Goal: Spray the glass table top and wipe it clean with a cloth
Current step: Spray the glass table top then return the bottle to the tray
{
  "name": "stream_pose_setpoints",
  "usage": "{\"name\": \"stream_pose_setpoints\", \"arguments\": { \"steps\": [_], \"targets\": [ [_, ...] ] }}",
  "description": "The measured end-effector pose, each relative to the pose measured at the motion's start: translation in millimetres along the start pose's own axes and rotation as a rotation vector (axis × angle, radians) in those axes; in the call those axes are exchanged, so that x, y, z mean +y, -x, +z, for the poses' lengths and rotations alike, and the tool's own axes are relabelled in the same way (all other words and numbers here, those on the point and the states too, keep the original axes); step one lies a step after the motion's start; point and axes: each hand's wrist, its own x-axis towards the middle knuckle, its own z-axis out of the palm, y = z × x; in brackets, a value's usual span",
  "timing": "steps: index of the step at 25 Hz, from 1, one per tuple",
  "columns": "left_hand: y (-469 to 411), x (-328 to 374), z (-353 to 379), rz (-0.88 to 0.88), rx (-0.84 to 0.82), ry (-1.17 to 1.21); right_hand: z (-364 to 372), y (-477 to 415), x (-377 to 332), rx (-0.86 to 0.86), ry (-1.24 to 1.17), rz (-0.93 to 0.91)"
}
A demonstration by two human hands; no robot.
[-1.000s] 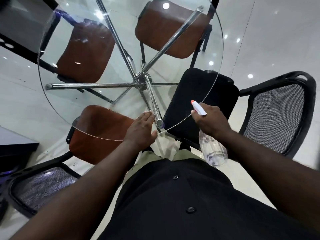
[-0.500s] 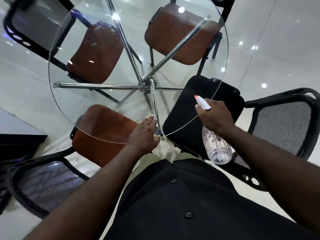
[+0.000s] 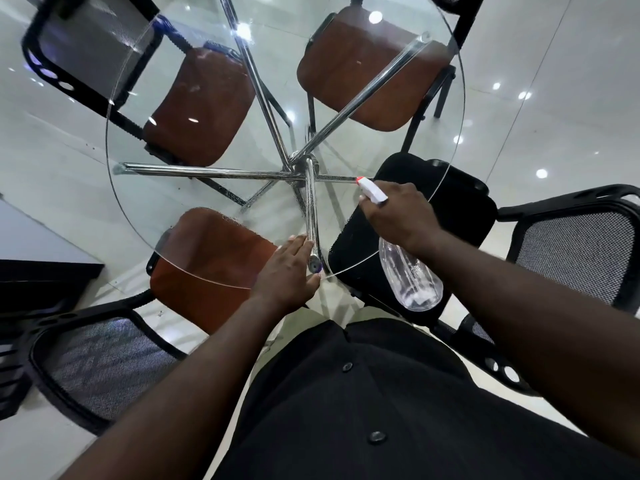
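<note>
A round glass table top (image 3: 166, 202) on chrome legs (image 3: 214, 173) fills the upper middle of the head view. My right hand (image 3: 398, 216) grips a clear spray bottle (image 3: 410, 280) with a white head and red nozzle, held over the near right part of the glass, nozzle facing the table's centre. My left hand (image 3: 287, 271) lies flat on the near edge of the glass, fingers together, holding nothing. Fine droplets speckle the glass around the centre. No cloth is in view.
Three brown-seated chairs (image 3: 204, 109) and one black-seated chair (image 3: 460, 202) are tucked around the table. Mesh chair backs stand at my near left (image 3: 104, 365) and right (image 3: 581, 254). A dark furniture edge (image 3: 45, 271) is at the left. The floor is glossy white tile.
My right hand has moved the bottle forward and left, over the glass toward the centre. My view has shifted closer to the table. My left hand stays on the near edge.
</note>
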Motion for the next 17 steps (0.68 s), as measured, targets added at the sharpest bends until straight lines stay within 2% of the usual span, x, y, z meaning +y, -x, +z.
{"name": "stream_pose_setpoints", "arguments": {
  "steps": [10,17],
  "targets": [
    [-10,11,-1,0.077,-0.014,-0.002,-11,29,60,0.178,-0.107,0.256],
    [-12,15,-1,0.119,-0.041,-0.024,2,63,67,0.121,-0.082,0.249]
  ]
}}
